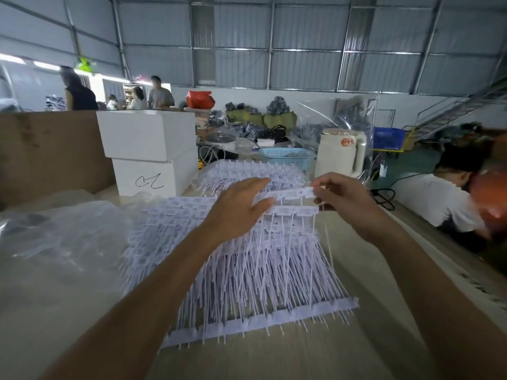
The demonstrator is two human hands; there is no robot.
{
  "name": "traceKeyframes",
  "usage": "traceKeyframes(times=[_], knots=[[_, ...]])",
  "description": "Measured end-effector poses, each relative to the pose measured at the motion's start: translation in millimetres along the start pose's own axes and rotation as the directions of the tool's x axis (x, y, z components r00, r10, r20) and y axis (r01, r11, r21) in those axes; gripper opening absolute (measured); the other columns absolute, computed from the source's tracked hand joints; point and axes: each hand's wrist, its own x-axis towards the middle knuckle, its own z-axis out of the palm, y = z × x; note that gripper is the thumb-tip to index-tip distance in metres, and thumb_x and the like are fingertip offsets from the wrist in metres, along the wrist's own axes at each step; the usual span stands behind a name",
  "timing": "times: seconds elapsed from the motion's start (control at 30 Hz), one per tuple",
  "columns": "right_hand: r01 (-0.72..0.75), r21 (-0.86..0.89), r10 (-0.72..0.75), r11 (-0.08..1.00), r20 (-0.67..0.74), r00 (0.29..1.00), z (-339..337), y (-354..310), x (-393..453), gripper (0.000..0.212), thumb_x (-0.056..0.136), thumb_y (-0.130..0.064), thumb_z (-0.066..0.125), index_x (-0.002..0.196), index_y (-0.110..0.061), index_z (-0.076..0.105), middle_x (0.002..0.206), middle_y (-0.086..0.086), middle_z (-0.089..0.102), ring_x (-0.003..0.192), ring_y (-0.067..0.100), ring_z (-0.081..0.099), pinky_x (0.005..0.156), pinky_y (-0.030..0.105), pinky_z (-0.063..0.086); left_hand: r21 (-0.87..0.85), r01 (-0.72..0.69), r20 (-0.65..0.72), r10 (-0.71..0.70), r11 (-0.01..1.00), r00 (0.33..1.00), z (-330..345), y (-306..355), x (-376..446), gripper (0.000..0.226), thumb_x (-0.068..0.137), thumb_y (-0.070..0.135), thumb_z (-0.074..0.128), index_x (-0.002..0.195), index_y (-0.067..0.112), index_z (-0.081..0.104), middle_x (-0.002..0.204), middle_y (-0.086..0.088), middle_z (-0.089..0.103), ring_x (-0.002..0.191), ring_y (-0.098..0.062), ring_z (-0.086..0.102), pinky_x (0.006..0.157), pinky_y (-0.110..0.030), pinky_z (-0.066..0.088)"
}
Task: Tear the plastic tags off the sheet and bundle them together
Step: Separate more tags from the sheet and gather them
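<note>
A wide pile of white plastic tag sheets (247, 275) lies on the table in front of me, thin tails pointing toward me. A row of tags (295, 193) is lifted off the far end of the pile. My left hand (241, 209) lies palm down on the pile, fingertips gripping that row's left end. My right hand (343, 196) pinches the row's right end between thumb and fingers. A second heap of tags (247, 171) sits further back.
Crumpled clear plastic wrap (60, 234) covers the table's left. Two stacked white boxes (148, 152) stand behind, with a blue basket (288, 157) and a cream jug (341, 152) to their right. A person in white (436, 198) leans in at right.
</note>
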Motion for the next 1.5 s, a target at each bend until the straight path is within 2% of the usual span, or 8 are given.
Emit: traceKeyframes(times=[0.17,0.4,0.63,0.73,0.9,1.03,1.2,1.5], knots=[[0.002,0.107,0.035,0.994,-0.345,0.938,5.6,0.1,6.7,0.014,0.099,-0.006,0.062,0.092,-0.014,0.07,0.081,0.006,0.06,0.052,0.004,0.058,0.054,0.022,0.055,0.175,0.023,0.004,-0.024,0.984,1.0,2.8,-12.5,20.1,0.066,0.099,0.052,0.051,0.156,0.023,0.033,0.16,-0.005,0.034,0.146,-0.024,0.032,0.118,-0.042,0.029],[-0.297,0.264,0.367,0.918,-0.28,0.887,46.4,65.2,-6.2,0.012,0.097,0.003,0.059,0.09,-0.002,0.067,0.082,0.016,0.068,0.052,0.017,0.061,0.048,0.024,0.052,0.229,-0.114,0.092,0.096,0.967,0.991,39.3,-43.4,-36.9,0.043,0.097,0.052,0.057,0.125,0.02,0.066,0.125,0.002,0.058,0.116,-0.023,0.054,0.099,-0.044,0.043],[-0.051,-0.383,-0.068,0.922,-0.29,0.955,32.2,63.3,2.3,0.019,0.098,-0.005,0.06,0.106,-0.006,0.077,0.111,0.01,0.075,0.102,0.027,0.067,0.096,0.044,0.051,0.029,-0.078,0.031,0.077,0.997,0.997,17.6,-21.8,-7.4,0.022,0.091,0.036,0.072,0.107,0.02,0.069,0.102,0.003,0.07,0.093,-0.018,0.061,0.089,-0.04,0.049],[0.011,-0.475,-0.18,0.88,-0.312,0.933,33.2,55.3,1.3,0.024,0.102,-0.009,0.053,0.104,-0.006,0.077,0.098,-0.006,0.072,0.098,0.022,0.063,0.084,0.028,0.041,0.076,-0.119,0.043,0.116,0.99,0.992,2.1,-16.2,4.8,0.018,0.092,0.031,0.071,0.109,0.024,0.069,0.101,0.004,0.07,0.093,-0.019,0.056,0.092,-0.042,0.042],[-0.087,-0.198,0.008,0.976,-0.368,0.93,39.1,28.3,-0.4,0.041,0.108,-0.034,0.043,0.09,-0.011,0.073,0.081,-0.006,0.067,0.071,0.013,0.063,0.062,0.027,0.045,0.048,-0.179,0.09,0.174,0.983,0.981,-16.3,-5.0,24.3,0.015,0.097,0.02,0.065,0.109,0.017,0.072,0.1,-0.001,0.07,0.095,-0.019,0.057,0.084,-0.028,0.043],[-0.2,0.064,0.205,0.978,-0.077,0.976,39.9,8.7,-7.7,0.03,0.103,-0.034,0.057,0.092,-0.012,0.073,0.083,0.008,0.07,0.055,0.013,0.062,0.051,0.026,0.053,-0.074,-0.087,0.089,0.093,0.993,0.992,-22.2,0.6,22.8,0.013,0.094,0.009,0.067,0.102,0.012,0.077,0.086,0.006,0.069,0.079,-0.009,0.059,0.075,-0.016,0.042],[-0.213,0.136,0.193,0.967,0.146,0.97,42.6,14.3,-12.7,0.012,0.1,-0.017,0.063,0.097,-0.011,0.073,0.072,0.004,0.066,0.053,0.012,0.052,0.048,0.024,0.047,-0.079,-0.033,0.121,0.042,0.996,0.992,-32.4,-0.9,17.7,0.016,0.095,0.009,0.066,0.1,0.016,0.079,0.092,0.004,0.074,0.084,-0.006,0.063,0.078,-0.022,0.048],[-0.189,0.461,0.141,0.867,0.136,0.981,35.0,-8.8,-7.9,0.015,0.101,-0.011,0.059,0.097,-0.011,0.074,0.067,0.002,0.058,0.053,0.009,0.045,0.046,0.02,0.039,-0.087,-0.086,0.023,0.088,0.992,0.996,-49.4,2.7,10.9,0.018,0.099,0.03,0.061,0.104,0.02,0.076,0.09,0.022,0.065,0.087,0.016,0.057,0.076,-0.002,0.037]])
